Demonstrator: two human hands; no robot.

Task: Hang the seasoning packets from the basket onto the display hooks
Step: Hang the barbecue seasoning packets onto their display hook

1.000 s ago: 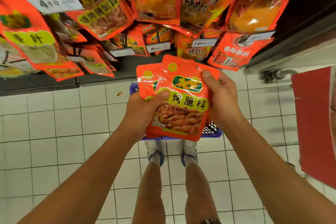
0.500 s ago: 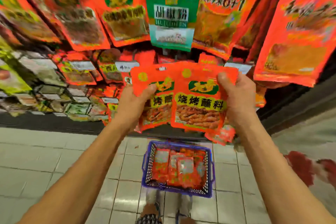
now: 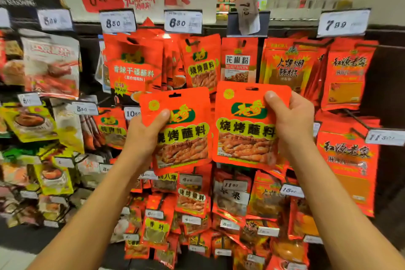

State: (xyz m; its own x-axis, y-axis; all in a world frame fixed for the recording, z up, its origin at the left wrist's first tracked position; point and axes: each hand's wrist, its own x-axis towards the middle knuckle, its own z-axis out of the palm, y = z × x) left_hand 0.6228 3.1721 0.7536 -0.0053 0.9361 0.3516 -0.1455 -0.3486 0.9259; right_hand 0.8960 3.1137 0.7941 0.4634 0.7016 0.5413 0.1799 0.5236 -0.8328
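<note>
A person holds up two matching red seasoning packets side by side in front of a crowded display of hanging packets. The left hand [image 3: 142,136] pinches the left packet [image 3: 179,129] at its left edge, thumb across the front; the right hand [image 3: 289,120] grips the right packet [image 3: 243,125] at its upper right corner, thumb on the front. Both packets sit upright, their edges nearly touching, hang-holes at the top. Just above and behind them, an identical packet [image 3: 202,63] hangs on a hook beneath a price tag [image 3: 183,21] reading 630.
</note>
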